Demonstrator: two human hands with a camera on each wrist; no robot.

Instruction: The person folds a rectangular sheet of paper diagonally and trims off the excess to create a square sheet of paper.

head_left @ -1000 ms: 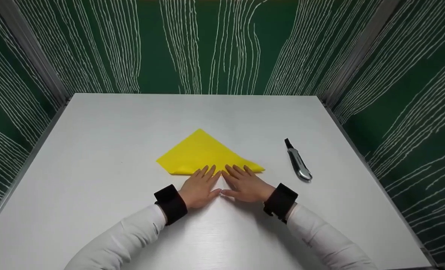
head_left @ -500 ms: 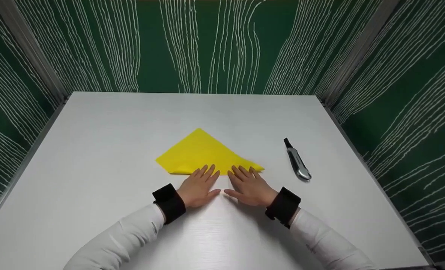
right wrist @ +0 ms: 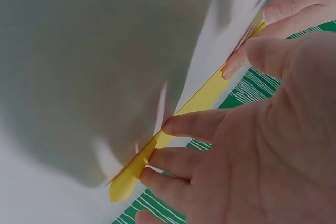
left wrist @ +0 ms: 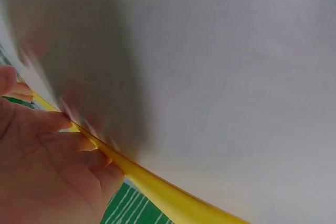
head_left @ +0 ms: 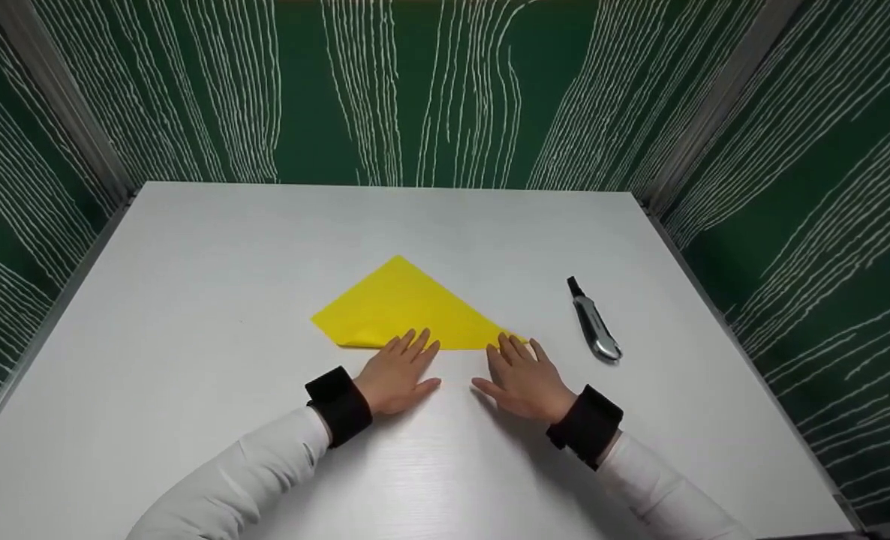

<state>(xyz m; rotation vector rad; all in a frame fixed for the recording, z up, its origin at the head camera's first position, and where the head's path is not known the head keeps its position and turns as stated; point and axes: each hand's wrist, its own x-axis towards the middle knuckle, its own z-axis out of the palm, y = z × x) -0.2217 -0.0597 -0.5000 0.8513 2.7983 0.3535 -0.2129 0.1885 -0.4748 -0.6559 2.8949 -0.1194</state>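
A folded sheet of yellow paper (head_left: 407,300) lies on the white table, its peak pointing away and its folded edge toward me. My left hand (head_left: 398,377) rests with spread, straight fingers on the near edge, left of its middle. Near the right corner, my right hand (head_left: 526,379) presses the same edge with extended fingertips. In the left wrist view the left hand (left wrist: 52,166) touches the paper's edge (left wrist: 173,198). The right wrist view has the right hand (right wrist: 252,145) along the yellow edge (right wrist: 202,98), with the left hand's fingers beyond it.
A grey and black utility knife (head_left: 596,322) lies on the table (head_left: 227,247) to the right of the paper. Green walls (head_left: 445,97) with white wavy lines stand behind the table and at both sides. Black bands (head_left: 340,407) circle both wrists.
My right hand has slid rightward along the near edge of the paper, away from the left hand, and the raised right corner lies flatter. The left hand has stayed nearly in place.
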